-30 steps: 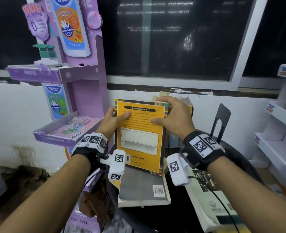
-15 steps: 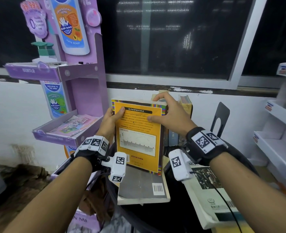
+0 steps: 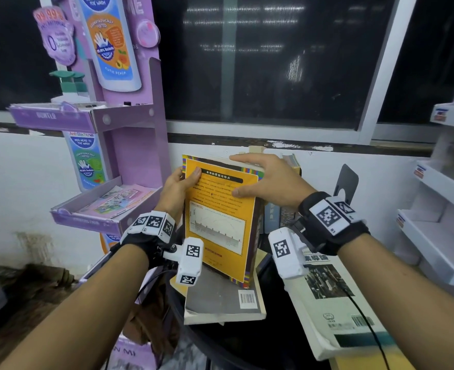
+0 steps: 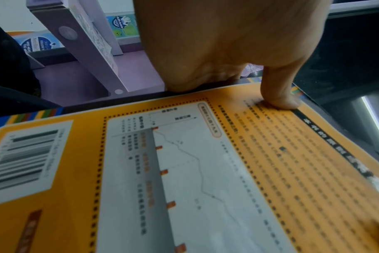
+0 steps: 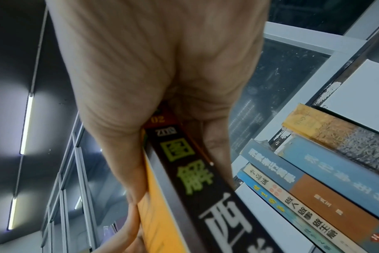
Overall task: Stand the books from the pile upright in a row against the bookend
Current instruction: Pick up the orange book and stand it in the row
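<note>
Head view: orange book (image 3: 220, 217) upright, long axis vertical, clamped by both hands.
Left hand (image 3: 176, 190) grips left edge, right hand (image 3: 268, 182) grips top-right corner; standing row (image 3: 279, 217) just right, bookend (image 3: 347, 181) beyond.

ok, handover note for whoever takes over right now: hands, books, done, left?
Left hand grips the left edge of the orange-covered paperback book. Right hand grips its top and spine side. The book stands nearly upright, bottom edge on the flat grey-covered book.
Done: several books stand in a row by the black metal bookend.
Left: add the orange book to the row, then the grey book and the white photo-cover book.
</note>
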`<state>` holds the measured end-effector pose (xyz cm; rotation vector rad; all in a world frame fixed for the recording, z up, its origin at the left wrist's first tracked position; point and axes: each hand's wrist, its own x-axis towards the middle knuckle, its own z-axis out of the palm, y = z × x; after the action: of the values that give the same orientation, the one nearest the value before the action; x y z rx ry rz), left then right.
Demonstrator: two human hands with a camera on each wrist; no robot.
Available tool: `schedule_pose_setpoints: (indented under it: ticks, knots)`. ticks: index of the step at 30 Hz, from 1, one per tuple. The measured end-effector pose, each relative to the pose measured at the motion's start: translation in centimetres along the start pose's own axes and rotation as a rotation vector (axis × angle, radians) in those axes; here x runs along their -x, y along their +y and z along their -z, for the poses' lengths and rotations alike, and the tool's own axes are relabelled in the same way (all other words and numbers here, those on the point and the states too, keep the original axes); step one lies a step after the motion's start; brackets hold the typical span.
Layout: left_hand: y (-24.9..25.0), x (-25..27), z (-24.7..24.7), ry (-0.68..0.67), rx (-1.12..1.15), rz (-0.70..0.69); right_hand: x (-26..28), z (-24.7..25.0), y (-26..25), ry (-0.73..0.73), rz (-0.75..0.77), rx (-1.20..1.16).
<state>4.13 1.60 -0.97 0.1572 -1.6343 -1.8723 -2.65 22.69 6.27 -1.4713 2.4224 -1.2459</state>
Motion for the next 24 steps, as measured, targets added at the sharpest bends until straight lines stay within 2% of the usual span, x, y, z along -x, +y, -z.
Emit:
schedule_pose_setpoints:
  ticks: [10,24]
  knots:
    - [2.3,-1.3,-5.0,-0.133,-0.096,-0.037,1.6,3.7,-0.8,0.238,0.007,-0.006]
    - [1.1,-4.0,-13.0,-0.188,-0.317,-0.088,4.9,11.1,2.3,0.387,-0.161,0.101]
